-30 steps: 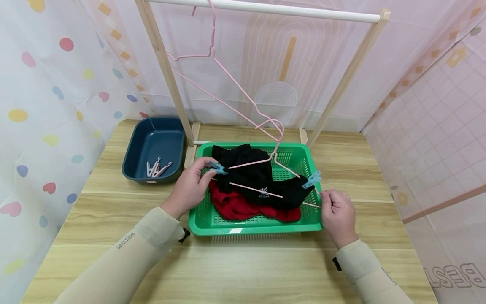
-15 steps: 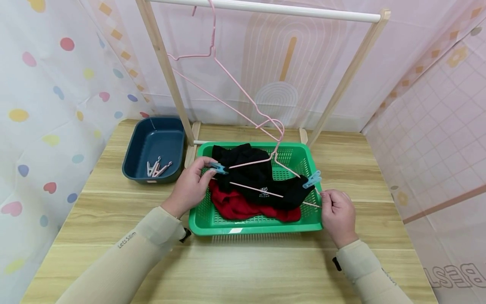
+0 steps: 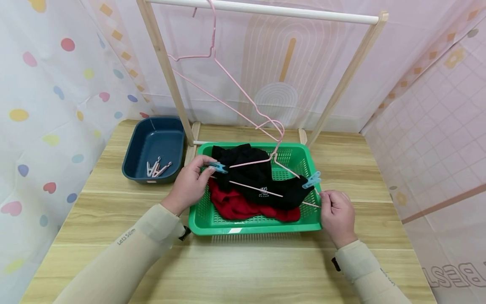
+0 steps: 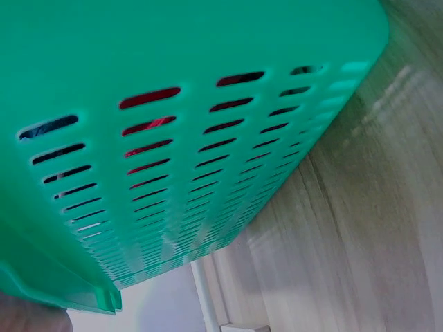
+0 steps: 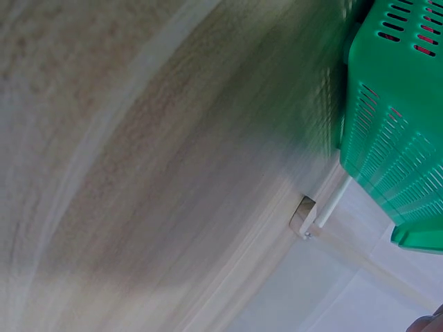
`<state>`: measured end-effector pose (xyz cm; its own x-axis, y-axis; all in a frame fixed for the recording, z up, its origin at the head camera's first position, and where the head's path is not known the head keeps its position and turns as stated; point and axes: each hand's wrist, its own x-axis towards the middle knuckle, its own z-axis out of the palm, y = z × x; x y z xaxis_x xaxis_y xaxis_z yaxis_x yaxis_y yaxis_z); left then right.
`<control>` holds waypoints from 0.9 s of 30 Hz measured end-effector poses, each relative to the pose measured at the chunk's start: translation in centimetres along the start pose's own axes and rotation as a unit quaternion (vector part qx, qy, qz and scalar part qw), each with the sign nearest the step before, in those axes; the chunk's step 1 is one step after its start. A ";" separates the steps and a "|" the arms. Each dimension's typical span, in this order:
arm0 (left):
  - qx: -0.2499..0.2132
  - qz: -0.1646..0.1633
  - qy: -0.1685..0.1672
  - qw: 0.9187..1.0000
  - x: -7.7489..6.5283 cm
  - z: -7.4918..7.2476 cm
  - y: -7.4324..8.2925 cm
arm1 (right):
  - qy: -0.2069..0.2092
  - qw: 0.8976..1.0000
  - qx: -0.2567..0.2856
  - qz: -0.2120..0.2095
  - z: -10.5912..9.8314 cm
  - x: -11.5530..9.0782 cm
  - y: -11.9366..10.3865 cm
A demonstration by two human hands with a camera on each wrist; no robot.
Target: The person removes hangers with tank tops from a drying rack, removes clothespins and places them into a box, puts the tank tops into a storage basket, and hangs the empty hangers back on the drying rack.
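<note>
In the head view my left hand (image 3: pixel 191 179) pinches a light-blue clothespin (image 3: pixel 218 167) at the left end of a pink hanger (image 3: pixel 252 163). A black garment (image 3: pixel 292 199) with a small white print lies along the hanger, whose lower bar shows across it. Near the right end a second blue clothespin (image 3: pixel 311 180) sits on the garment. My right hand (image 3: pixel 337 214) holds the hanger's right corner between thumb and curled fingers. All this lies over a green basket (image 3: pixel 273 228), with red cloth (image 3: pixel 243 207) below the black. Both wrist views show mostly basket and tabletop.
A dark blue tub (image 3: pixel 129 162) at left holds several pale pink clothespins (image 3: pixel 154 169). Behind the basket stands a wooden rack with a white rod (image 3: pixel 284 10). Another pink hanger (image 3: pixel 235 82) hangs from it, its lower end reaching the held hanger's hook. Wooden tabletop (image 3: pixel 243 270) lies in front.
</note>
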<state>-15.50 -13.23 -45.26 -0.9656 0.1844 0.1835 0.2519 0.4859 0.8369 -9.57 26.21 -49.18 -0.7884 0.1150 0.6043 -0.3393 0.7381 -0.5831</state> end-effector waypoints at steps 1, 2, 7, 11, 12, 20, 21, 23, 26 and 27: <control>0.000 0.000 0.001 1.000 0.0 0.0 0.0 | 0.001 1.000 -0.001 -0.001 0.0 0.0 -0.1; 0.000 -0.001 0.001 1.000 0.1 -0.1 0.0 | 0.002 1.000 -0.002 0.000 0.0 0.0 -0.1; -0.004 -0.001 0.000 1.000 0.2 -0.2 -0.1 | 0.000 1.000 0.000 0.005 -0.1 0.0 -0.2; -0.013 -0.003 -0.006 1.000 0.3 -0.4 -0.1 | 0.000 1.000 0.000 0.006 -0.1 0.0 -0.3; -0.014 -0.002 -0.007 1.000 0.3 -0.4 -0.1 | 0.002 1.000 -0.001 0.005 -0.1 0.0 -0.2; -0.014 -0.010 -0.012 1.000 0.4 -0.8 0.1 | 0.005 1.000 0.001 0.000 0.0 -0.1 -0.2; -0.014 -0.011 -0.012 1.000 0.4 -0.8 0.1 | 0.004 1.000 0.002 0.000 0.0 -0.1 -0.2; -0.014 -0.014 -0.013 1.000 0.4 -0.8 0.2 | 0.003 1.000 0.002 0.001 0.0 -0.1 -0.2; -0.014 -0.016 -0.014 1.000 0.5 -0.9 0.2 | 0.001 1.000 0.002 0.002 -0.1 -0.1 -0.2; -0.014 -0.015 -0.014 1.000 0.5 -1.0 0.3 | 0.000 1.000 0.002 0.002 -0.1 -0.1 -0.2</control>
<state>-15.97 -13.83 -44.47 -0.9705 0.1939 0.1431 0.2197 0.4679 0.8561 -9.40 26.12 -49.10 -0.7896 0.1192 0.6019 -0.3372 0.7352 -0.5880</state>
